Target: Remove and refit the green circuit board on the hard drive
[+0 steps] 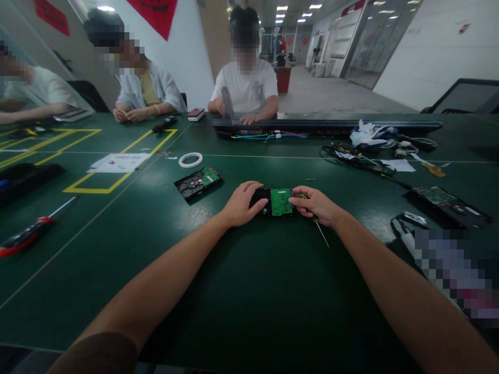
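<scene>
A hard drive [265, 209] with a green circuit board [281, 202] facing up lies flat on the table in front of me. My left hand [245, 203] grips its left end, thumb on top and fingers over the far edge. At its right end, my right hand [314, 202] has thumb and fingertip against the board's edge. Tucked in that same hand is a thin screwdriver [322, 233], its shaft pointing down and towards me; its yellowish handle is mostly hidden by the fingers. A few small screws [311, 179] lie just beyond the right hand.
Another hard drive [198, 183] and a white tape roll [191, 160] lie left of centre. A red-black screwdriver [35, 228] is at far left. To the right are cables [356, 158], a third drive [448, 205] and white gloves [372, 135]. A long black bar [327, 126] lies before a seated person [245, 85].
</scene>
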### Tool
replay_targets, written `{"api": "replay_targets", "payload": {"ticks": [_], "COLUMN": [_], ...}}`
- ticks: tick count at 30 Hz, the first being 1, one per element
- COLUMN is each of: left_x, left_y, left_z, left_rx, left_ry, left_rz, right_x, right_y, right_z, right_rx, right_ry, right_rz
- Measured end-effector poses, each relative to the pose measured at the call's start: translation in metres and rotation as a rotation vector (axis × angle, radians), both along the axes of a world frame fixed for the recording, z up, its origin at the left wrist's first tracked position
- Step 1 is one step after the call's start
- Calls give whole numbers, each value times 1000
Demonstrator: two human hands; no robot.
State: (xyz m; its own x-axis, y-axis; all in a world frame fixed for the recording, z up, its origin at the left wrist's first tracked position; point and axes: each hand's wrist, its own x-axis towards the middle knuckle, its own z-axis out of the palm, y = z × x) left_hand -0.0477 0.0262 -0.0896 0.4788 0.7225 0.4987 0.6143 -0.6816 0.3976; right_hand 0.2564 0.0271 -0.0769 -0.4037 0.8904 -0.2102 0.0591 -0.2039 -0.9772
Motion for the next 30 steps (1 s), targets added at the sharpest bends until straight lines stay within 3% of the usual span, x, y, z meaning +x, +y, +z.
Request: {"api": "replay_targets", "payload": {"ticks": [4,12,21,30], "left_x": [3,4,4,5], "left_y": [0,4,4,5], "left_z": [-1,-2,-2,-3], "left_rx": [-22,-11,-20,2], "left_ry": [46,39,46,39], "left_rz": [-53,-36,-31,-33], "right_x": [-1,-5,2,3], "right_y": [-1,-2,3,1], "right_z": [1,2,2,4], "right_rx": [-3,6,-5,-12], "right_ry": [0,-27,36,-18], "right_rz": [-6,-32,-156,-72]}}
